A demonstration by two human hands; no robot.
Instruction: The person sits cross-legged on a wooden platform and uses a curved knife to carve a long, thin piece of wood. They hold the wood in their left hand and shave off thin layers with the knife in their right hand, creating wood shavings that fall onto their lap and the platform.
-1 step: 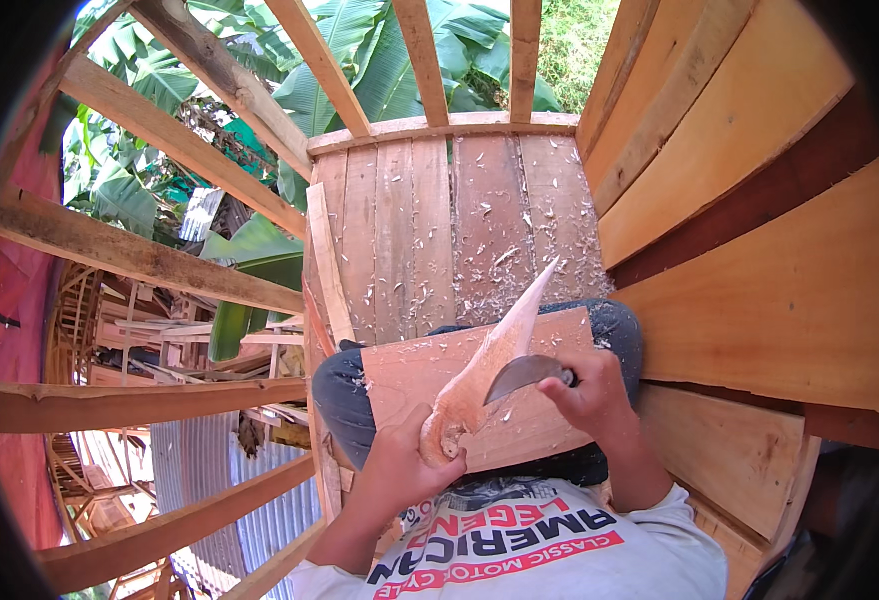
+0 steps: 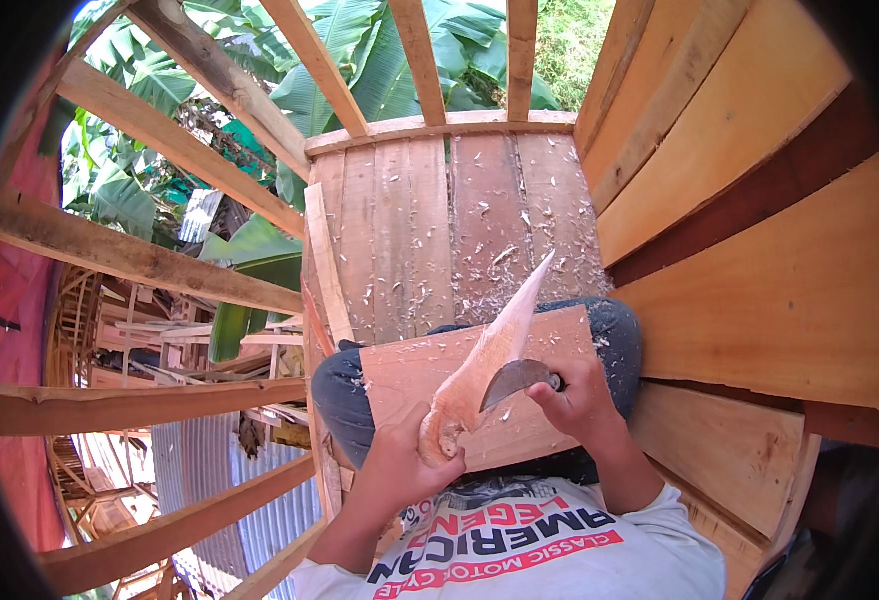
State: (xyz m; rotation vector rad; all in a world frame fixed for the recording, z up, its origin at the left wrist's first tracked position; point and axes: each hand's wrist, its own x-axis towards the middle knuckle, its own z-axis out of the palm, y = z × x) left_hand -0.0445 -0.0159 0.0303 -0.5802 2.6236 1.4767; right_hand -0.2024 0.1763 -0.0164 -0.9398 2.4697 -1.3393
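A pale carved piece of wood [image 2: 499,345], long and tapering to a sharp tip, slants up and away across a flat board [image 2: 399,385] on my lap. Its near end is thicker and hooked, and my left hand [image 2: 409,455] is wrapped round that end. In my right hand [image 2: 581,402] is a knife [image 2: 515,380] with a short, broad, curved blade, most of its handle hidden by my fingers. The blade lies against the right edge of the carved wood, around its middle.
Wood shavings are scattered over the plank floor [image 2: 394,250] beyond my knees. Slatted wooden rails [image 2: 159,260] rise on the left, and a plank wall [image 2: 759,290] stands close on my right. Banana leaves [image 2: 379,80] and corrugated metal sheets [image 2: 194,470] show outside the rails.
My right hand and the knife have shifted slightly left and nearer to me, the blade turning a little. The wood's tip has moved very slightly; my left hand keeps its hold.
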